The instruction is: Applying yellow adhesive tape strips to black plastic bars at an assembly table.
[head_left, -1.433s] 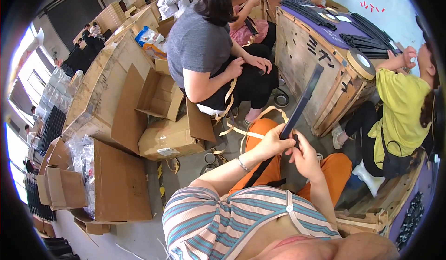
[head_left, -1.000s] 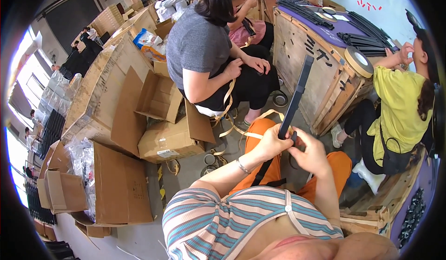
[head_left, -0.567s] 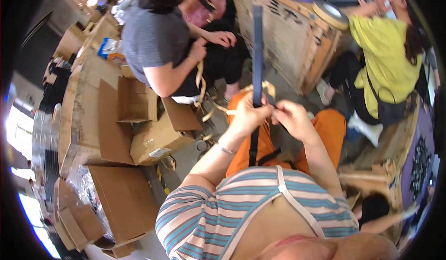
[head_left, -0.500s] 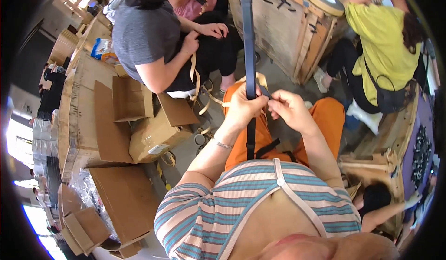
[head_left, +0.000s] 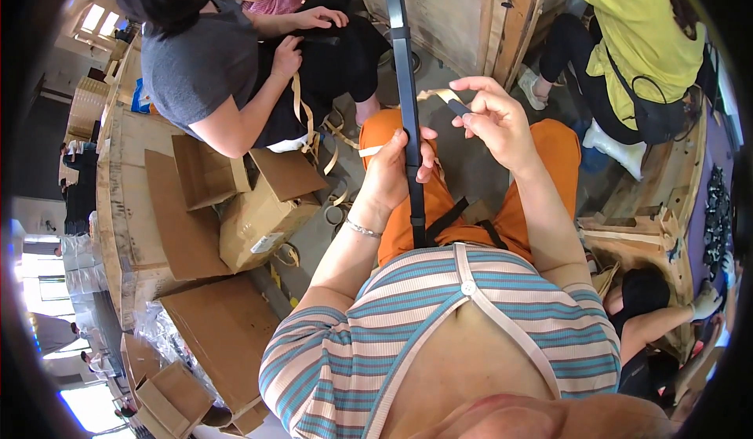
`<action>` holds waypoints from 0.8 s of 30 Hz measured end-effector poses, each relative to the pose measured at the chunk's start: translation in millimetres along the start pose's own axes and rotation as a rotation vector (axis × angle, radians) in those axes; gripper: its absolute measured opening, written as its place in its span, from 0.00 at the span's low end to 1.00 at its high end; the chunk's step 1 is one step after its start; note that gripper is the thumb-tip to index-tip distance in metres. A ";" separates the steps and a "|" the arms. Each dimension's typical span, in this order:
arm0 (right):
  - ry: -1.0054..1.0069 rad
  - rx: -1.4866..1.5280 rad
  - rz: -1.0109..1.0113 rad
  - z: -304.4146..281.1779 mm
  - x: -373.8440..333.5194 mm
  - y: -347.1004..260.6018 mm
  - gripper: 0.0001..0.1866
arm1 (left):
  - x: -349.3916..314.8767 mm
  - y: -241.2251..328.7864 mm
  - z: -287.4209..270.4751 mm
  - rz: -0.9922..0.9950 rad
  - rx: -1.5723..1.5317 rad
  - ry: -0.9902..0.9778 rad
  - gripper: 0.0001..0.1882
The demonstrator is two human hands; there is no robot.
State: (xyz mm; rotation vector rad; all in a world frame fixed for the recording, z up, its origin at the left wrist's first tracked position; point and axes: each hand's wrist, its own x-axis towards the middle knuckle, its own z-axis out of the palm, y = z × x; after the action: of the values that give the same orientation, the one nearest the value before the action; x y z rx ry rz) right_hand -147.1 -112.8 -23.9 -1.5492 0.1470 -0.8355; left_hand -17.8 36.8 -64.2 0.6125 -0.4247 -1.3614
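Note:
A long, narrow black bar (head_left: 405, 70) stands lengthwise in front of me, its lower end near my lap. My left hand (head_left: 388, 164) is closed round its lower half, the thumb along one side and fingertips showing on the other. A pale strip (head_left: 370, 151) sticks out beside that hand. To the right of the bar, my right hand (head_left: 500, 125) pinches a short dark strip (head_left: 458, 108) between thumb and fingers, apart from the bar. From its end a tan ribbon-like tape (head_left: 439, 94) curls away. Black straps (head_left: 449, 218) lie across my orange trousers.
Opened cardboard boxes (head_left: 271, 215) stand at my left, beside a wooden crate (head_left: 129, 196). A person in grey (head_left: 200, 78) sits ahead on the left; one in yellow (head_left: 635, 54) sits on the right. Tan strips (head_left: 332, 156) lie on the floor. Wooden crates (head_left: 439, 19) stand ahead.
My right hand has moved away from the bar to the right, with the dark strip and tan tape. The left hand has shifted slightly down the bar. The view has turned somewhat.

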 end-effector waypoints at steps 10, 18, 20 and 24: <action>-0.172 0.109 0.189 -4.3 22.3 -6.8 0.05 | 8.6 14.9 20.4 -0.018 0.315 0.085 0.19; -0.237 0.114 0.266 -11.3 25.1 -9.3 0.06 | 4.4 30.8 25.4 -0.050 0.388 0.115 0.19; -0.266 0.132 0.288 -12.0 26.4 -9.8 0.06 | 4.8 32.6 24.8 -0.061 0.397 0.127 0.19; -0.284 0.102 0.280 -6.7 28.0 -8.7 0.06 | 4.2 36.0 28.0 -0.070 0.374 0.123 0.19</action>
State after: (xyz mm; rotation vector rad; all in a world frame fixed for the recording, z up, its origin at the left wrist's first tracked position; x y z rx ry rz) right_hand -133.9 -132.1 -4.9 -1.4920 0.1086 -0.3920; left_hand -6.5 31.5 -20.1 1.0217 -0.5680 -1.3111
